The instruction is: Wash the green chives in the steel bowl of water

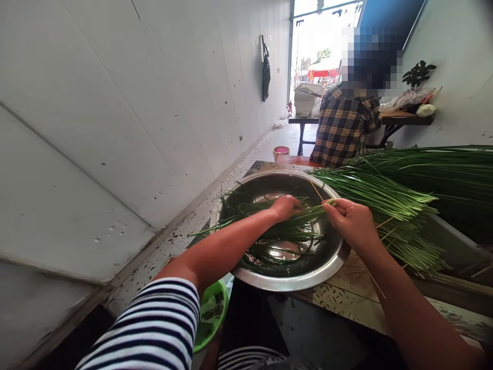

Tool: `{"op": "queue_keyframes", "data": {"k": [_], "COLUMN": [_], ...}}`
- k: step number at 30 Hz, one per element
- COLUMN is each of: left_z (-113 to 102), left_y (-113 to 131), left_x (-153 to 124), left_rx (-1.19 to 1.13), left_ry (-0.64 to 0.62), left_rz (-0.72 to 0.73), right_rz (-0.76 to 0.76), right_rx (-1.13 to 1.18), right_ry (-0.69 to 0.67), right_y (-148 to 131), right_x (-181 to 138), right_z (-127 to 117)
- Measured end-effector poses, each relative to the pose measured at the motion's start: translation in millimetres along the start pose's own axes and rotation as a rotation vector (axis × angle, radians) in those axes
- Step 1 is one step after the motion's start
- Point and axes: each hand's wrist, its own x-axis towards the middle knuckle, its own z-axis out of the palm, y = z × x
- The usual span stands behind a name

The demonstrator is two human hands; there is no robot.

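Observation:
A wide steel basin (pixel 256 283) holds long green chives (pixel 285 236) in loose strands. My left hand (pixel 287 208) reaches into the basin, its fingers closed around a small bunch of chives; the fingertips are partly hidden. At the basin's right rim, my right hand (pixel 352 223) pinches the pale ends of that bunch between thumb and fingers. A thin tan strand (pixel 317 190) sticks up beside these fingers. Just right of the basin lies a big pile of chives (pixel 393 195), pale cut ends toward me.
The basin stands on a patterned table (pixel 339 300). Below, at left, is a green bucket (pixel 211 318) with scraps. A person in a plaid shirt (pixel 342 123) sits ahead near a dark table (pixel 404 119). A pale wall (pixel 154 113) runs along the left.

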Motion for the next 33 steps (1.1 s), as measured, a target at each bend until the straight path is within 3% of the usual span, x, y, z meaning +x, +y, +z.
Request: {"op": "queue_keyframes", "data": {"k": [6,10,13,17,19,22,33], "left_z": [14,19,10,-10,-15,-15,-19], "left_y": [6,10,14,16,16,18,32], "left_x": [-6,-6,-4,0,2,3,1], "left_rx": [0.169,0.126,-0.071,-0.476,-0.672,-0.850,-1.040], "left_ry": [-0.025,-0.099,-0.042,0.191,0.241,0.221,0.206], "left_rz": [0.121,0.043,-0.125,-0.322,-0.326,-0.286,-0.240], "right_rz": [0.013,0.007,-0.002,-0.011,-0.022,-0.037,-0.042], "right_rx": [0.007,-0.040,-0.037,-0.065,-0.081,-0.111,-0.181], "right_ry": [-0.045,-0.068,-0.058,-0.052,-0.054,-0.068,-0.094], "right_y": [-7,-4,0,2,1,-2,-3], "right_x": [-3,-2,-1,-1,-1,-1,-2], "right_z": [-1,-1,-1,-1,-1,-2,-3]}}
